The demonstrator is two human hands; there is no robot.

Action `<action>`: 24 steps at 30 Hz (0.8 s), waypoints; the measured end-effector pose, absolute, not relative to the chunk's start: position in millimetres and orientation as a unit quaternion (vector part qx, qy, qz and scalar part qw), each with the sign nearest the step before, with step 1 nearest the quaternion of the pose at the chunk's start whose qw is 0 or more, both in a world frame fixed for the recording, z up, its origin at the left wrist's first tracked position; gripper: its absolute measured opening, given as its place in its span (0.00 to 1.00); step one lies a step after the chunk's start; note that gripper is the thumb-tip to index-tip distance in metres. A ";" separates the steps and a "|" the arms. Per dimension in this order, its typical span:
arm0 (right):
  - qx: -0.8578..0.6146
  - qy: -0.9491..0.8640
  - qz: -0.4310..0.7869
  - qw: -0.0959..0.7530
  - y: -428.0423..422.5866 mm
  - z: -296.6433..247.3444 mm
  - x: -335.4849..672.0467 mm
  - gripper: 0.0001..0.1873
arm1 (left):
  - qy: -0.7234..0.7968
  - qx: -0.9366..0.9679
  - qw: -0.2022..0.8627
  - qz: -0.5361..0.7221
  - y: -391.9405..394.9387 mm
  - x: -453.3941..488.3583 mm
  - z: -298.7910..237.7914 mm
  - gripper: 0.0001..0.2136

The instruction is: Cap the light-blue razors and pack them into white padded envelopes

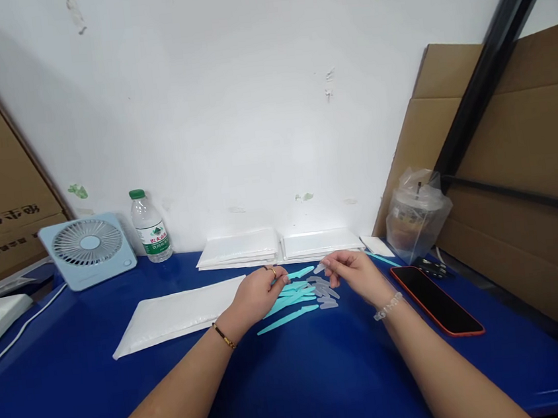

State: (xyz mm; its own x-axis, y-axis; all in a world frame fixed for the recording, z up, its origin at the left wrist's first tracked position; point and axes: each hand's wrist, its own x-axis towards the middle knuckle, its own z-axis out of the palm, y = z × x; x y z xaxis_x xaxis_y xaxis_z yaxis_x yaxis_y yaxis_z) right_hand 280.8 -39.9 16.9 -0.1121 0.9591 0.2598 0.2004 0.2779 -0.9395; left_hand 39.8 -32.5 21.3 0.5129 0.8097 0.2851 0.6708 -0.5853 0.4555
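While left hand pinches a teal stick, right hand pinches a clear cap beside it.

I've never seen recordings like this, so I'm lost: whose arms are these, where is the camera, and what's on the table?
No machine here: a person wears a camera on the head, looking down at their own two bare hands. The left hand pinches a teal stick; the right hand pinches a small clear cap. Between them, on the blue table, lie more teal sticks and caps. Around: a white padded envelope, a fan, a water bottle and a phone.
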 end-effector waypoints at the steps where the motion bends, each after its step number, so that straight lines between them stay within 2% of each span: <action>1: -0.456 -0.638 0.388 0.484 -39.8 16.2 280.0 0.19 | 0.431 0.860 0.140 0.235 -32.6 40.1 20.9 0.16; 8: -0.444 -0.653 0.406 0.459 -43.1 13.7 267.7 0.19 | 0.418 0.862 0.162 0.239 -35.6 46.1 18.4 0.14; 12: -0.470 -0.705 0.385 0.364 -44.5 16.7 271.1 0.20 | 0.408 0.864 0.206 0.211 -43.2 51.4 17.4 0.14; 14: -0.493 -0.740 0.330 0.317 -44.0 17.8 279.4 0.20 | 0.402 0.874 0.221 0.161 -48.3 53.3 16.4 0.13; 16: -0.503 -0.774 0.267 0.276 -42.9 17.3 288.7 0.16 | 0.401 0.881 0.228 0.103 -52.5 54.8 14.8 0.10; 19: -0.498 -0.817 0.218 0.192 -41.2 14.3 297.6 0.08 | 0.422 0.881 0.196 0.078 -54.6 55.7 12.0 0.08; 24: -0.510 -0.827 0.210 0.111 -40.3 10.0 294.0 0.05 | 0.454 0.879 0.101 0.100 -49.4 53.8 7.3 0.06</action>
State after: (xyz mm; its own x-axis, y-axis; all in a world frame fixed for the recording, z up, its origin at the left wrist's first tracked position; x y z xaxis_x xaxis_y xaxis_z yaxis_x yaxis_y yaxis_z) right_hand 294.0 -40.3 10.0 -0.4561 0.8894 -0.0315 0.7964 0.3921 -0.4604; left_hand 53.8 -49.4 7.3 0.5673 0.8193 0.0832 0.7789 -0.5667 0.2688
